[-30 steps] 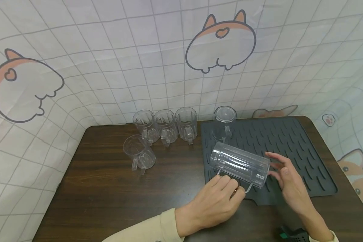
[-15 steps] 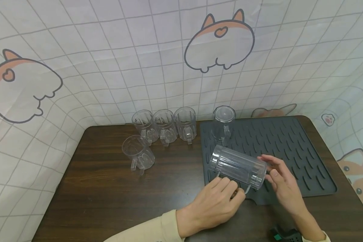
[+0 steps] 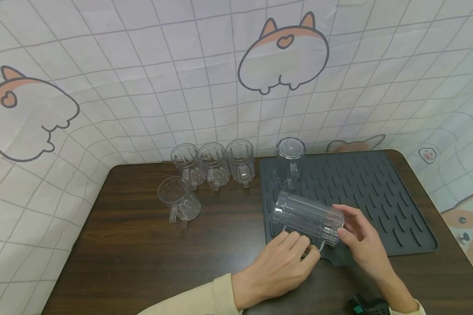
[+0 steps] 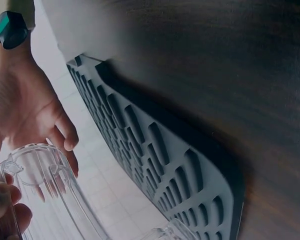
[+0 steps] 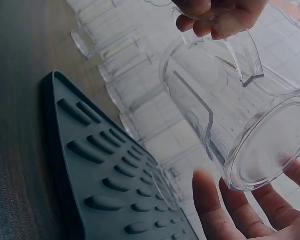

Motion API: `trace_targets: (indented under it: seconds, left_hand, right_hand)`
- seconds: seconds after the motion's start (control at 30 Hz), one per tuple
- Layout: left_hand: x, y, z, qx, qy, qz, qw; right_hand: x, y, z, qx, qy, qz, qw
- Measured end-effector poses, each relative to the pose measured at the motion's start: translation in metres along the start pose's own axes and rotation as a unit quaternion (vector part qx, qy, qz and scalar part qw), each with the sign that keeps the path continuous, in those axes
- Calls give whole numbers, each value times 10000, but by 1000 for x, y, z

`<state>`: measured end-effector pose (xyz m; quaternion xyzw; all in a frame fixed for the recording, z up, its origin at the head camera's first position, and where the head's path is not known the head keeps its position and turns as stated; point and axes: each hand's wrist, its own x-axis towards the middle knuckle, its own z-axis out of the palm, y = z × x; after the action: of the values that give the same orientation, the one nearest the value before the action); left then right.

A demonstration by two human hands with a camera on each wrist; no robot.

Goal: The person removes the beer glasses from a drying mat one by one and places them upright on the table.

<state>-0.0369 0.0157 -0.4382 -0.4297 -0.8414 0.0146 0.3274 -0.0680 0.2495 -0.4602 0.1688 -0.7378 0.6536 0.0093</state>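
A clear ribbed mug [image 3: 305,216] lies tilted on its side in the air, above the near left part of a dark grey drying mat [image 3: 386,210]. My left hand [image 3: 280,264] grips its handle, which points toward me, with fingers curled through it. At the mug's base end is my right hand [image 3: 364,245], fingers spread and only slightly bent. In the right wrist view, the fingertips [image 5: 205,185] of that hand stand around the mug's round base [image 5: 275,145]; whether they all touch it I cannot tell. Behind, an upturned clear mug [image 3: 291,162] stands on the mat.
Three clear mugs stand upright in a row along the back edge, among them a mug [image 3: 241,164] nearest the mat. Another upright mug [image 3: 180,201] is in front of them. The brown wooden table [image 3: 150,262] ends at a patterned cloth wall [image 3: 205,78].
My right hand has moved left, from just off the mug's base to close around it. The mug has shifted slightly down and left, while my left hand keeps its grip on the handle.
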Motion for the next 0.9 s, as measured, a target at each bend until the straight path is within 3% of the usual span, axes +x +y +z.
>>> trace_targets:
  seconds: [0.3, 0.6, 0.77, 0.9]
  left_hand:
    - [-4, 5, 4, -19, -56, 66, 10000]
    - [-10, 4, 10, 145, 217, 51, 9996]
    - [-12, 2, 7, 20, 233, 9, 9997]
    - [-13, -2, 6, -326, 345, -9, 9989]
  right_hand:
    - [-1, 2, 1, -56, 63, -69, 9999]
    - [3, 5, 4, -23, 115, -292, 9995]
    - [3, 6, 4, -104, 151, -277, 9994]
    - [2, 8, 3, -3, 240, -272, 9993]
